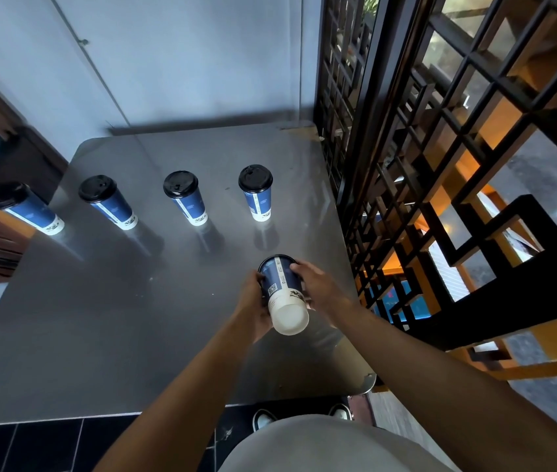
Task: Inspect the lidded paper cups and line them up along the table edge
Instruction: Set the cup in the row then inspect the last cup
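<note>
Four lidded paper cups (184,198) upright in a row on steel table (100,318). Fifth cup (283,294) tilted, base toward camera, gripped between left hand (253,303) and right hand (318,284) above table.

In front of me stands a steel table (106,318) against a pale blue-grey wall (181,52) at the top of the frame. Right of it, a dark lattice screen (440,158) glows amber. Dark floor tiles (42,447) fill my lower left.

Both hands (283,294) (arms outstretched) grip from opposite sides, fingers curled.
</note>
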Action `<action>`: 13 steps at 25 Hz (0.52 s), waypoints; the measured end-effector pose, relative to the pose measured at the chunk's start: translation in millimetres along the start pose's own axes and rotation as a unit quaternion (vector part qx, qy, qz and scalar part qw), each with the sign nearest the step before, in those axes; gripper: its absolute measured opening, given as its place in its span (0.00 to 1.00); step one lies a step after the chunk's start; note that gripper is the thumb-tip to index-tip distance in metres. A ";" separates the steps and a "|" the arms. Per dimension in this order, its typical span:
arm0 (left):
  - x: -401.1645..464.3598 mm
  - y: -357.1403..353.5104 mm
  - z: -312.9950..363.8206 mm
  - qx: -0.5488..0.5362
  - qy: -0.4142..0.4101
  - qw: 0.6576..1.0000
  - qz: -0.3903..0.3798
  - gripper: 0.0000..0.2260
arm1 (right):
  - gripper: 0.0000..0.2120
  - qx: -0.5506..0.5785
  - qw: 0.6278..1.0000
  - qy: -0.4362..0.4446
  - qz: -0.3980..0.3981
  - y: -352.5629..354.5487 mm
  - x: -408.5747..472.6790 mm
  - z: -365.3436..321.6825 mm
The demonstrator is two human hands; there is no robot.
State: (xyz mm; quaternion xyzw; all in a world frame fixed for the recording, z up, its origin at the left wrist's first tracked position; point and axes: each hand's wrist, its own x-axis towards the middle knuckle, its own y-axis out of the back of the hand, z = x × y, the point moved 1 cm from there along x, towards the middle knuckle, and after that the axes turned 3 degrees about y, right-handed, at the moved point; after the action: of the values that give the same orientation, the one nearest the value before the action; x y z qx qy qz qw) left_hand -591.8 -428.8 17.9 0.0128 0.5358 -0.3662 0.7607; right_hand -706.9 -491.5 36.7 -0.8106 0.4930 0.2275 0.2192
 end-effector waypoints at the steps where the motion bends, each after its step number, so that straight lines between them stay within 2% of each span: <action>1: 0.4 -0.7 0.1 0.004 0.003 1.000 -0.007 0.17 | 0.11 0.003 1.000 0.000 0.003 0.5 0.3 -0.5; 8: -0.6 -0.9 1.8 0.029 0.010 0.997 -0.075 0.22 | 0.16 0.006 1.000 -0.001 0.001 2.2 1.6 -1.6; 13: 5.8 12.8 -6.1 0.124 -0.008 0.992 -0.038 0.25 | 0.19 -0.003 0.998 -0.055 -0.039 14.5 -1.5 19.2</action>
State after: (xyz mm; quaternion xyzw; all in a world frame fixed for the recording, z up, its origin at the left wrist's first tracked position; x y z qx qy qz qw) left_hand -588.5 -420.1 5.7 0.0839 0.4805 -0.4587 0.7427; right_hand -723.5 -485.4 20.2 -0.8164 0.4473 0.2642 0.2523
